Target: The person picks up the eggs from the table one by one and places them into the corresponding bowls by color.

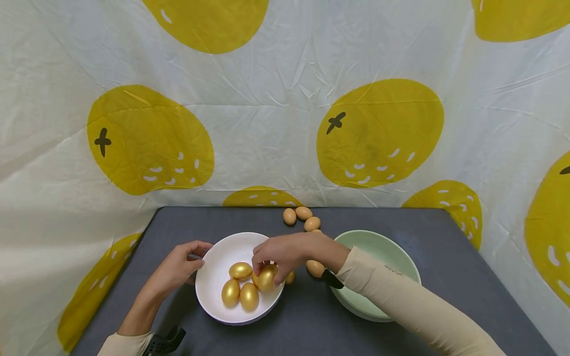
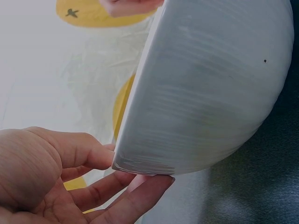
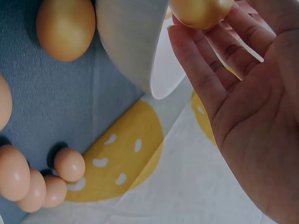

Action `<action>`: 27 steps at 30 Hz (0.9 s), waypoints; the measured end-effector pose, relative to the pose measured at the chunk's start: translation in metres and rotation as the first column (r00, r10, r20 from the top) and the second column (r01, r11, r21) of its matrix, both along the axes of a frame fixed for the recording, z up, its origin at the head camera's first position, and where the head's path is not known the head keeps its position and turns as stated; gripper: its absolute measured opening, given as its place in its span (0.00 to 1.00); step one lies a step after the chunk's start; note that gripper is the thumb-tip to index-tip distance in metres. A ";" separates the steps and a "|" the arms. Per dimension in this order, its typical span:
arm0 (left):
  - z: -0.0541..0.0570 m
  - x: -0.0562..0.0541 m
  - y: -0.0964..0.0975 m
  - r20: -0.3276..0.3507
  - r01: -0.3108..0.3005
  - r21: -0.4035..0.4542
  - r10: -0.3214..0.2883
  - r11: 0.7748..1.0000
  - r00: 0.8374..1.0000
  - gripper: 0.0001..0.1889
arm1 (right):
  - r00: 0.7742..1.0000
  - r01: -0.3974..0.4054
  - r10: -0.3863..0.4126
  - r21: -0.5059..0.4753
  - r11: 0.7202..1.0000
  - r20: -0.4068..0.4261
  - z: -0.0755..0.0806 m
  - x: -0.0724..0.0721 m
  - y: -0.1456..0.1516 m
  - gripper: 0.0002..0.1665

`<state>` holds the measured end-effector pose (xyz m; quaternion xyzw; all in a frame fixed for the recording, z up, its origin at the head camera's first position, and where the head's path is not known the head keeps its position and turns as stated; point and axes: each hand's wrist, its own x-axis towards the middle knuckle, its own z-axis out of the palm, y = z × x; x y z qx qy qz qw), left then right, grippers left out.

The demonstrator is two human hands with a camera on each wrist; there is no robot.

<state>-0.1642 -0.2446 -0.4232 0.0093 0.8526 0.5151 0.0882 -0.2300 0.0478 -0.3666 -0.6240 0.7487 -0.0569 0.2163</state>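
A white bowl (image 1: 209, 296) stands on the dark table with several golden eggs (image 1: 230, 293) inside. My left hand (image 1: 178, 262) pinches its left rim; in the left wrist view the thumb lies at the rim and fingers reach along the outer wall of the bowl (image 2: 210, 84). Over the bowl's right side, my right hand (image 1: 287, 252) holds a golden egg (image 1: 268, 278) in its fingertips. The right wrist view catches that golden egg (image 3: 201, 11) between the fingers, beside the rim. Another golden egg is partly hidden behind the held one.
A pale green bowl (image 1: 369, 242) sits to the right, under my right forearm. Several brown eggs (image 1: 312, 224) lie in a line between the bowls and toward the table's back edge. One brown egg (image 1: 290, 278) is close against the white bowl. Behind hangs a fruit-print cloth (image 1: 267, 138).
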 end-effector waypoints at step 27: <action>-0.002 -0.002 0.000 -0.003 0.004 -0.003 -0.005 1.000 1.000 0.21 | 0.997 -0.004 -0.001 0.065 0.998 0.083 -0.022 0.005 -0.011 0.17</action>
